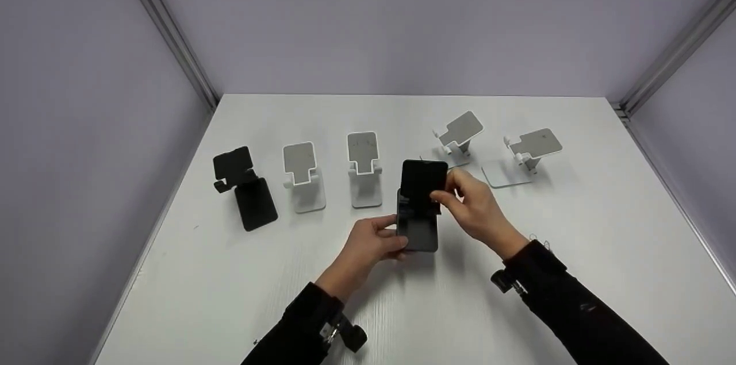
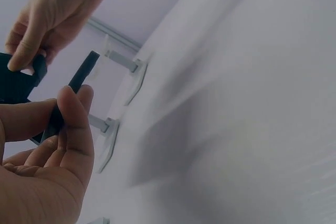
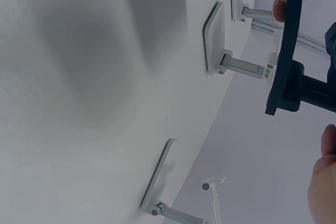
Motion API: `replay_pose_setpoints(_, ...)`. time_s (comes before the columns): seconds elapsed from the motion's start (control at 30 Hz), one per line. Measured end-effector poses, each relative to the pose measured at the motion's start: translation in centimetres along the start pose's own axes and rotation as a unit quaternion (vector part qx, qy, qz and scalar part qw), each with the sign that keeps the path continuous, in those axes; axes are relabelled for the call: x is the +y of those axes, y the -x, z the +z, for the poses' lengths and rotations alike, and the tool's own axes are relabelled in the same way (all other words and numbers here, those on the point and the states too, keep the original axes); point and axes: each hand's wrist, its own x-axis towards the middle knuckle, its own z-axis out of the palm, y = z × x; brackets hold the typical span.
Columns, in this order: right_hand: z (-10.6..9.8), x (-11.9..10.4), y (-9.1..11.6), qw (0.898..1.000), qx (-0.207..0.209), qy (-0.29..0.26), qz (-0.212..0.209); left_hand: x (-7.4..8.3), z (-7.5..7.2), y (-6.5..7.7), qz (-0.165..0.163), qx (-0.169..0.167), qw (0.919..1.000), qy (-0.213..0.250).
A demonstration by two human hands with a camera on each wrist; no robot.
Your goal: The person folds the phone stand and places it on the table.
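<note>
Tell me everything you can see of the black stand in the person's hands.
The black stand looks smooth, perhaps plastic or coated metal. A flat, round-cornered base plate joins through a short arm to an upper plate. It is unfolded and held in the air above the white table. The left hand grips the base plate's left side; the right hand pinches the upper plate's right side. Finer hinge details are too dark to tell.

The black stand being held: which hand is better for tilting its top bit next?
Probably the right hand: its thumb and fingers pinch the edge of the top plate, while the left hand holds the base lower down.
</note>
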Motion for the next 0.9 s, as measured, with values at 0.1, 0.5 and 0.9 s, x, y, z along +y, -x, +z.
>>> replay_pose_setpoints(0.1, 0.1, 0.2, 0.0, 1.0, 0.006, 0.015, -0.016, 0.0, 0.0, 0.0, 0.004, -0.004, 1.0, 0.0)
replay_pose_setpoints(0.5, 0.3, 1.2, -0.3, 0.993, 0.04, 0.043, -0.101, 0.1, 0.3, 0.2, 0.006, -0.015, 0.9998, 0.009)
replay_pose_setpoints(0.9, 0.4, 1.9, -0.6, 0.99, 0.058, 0.054, -0.118, 0.1, 0.5, 0.2, 0.003, -0.005, 1.0, 0.007)
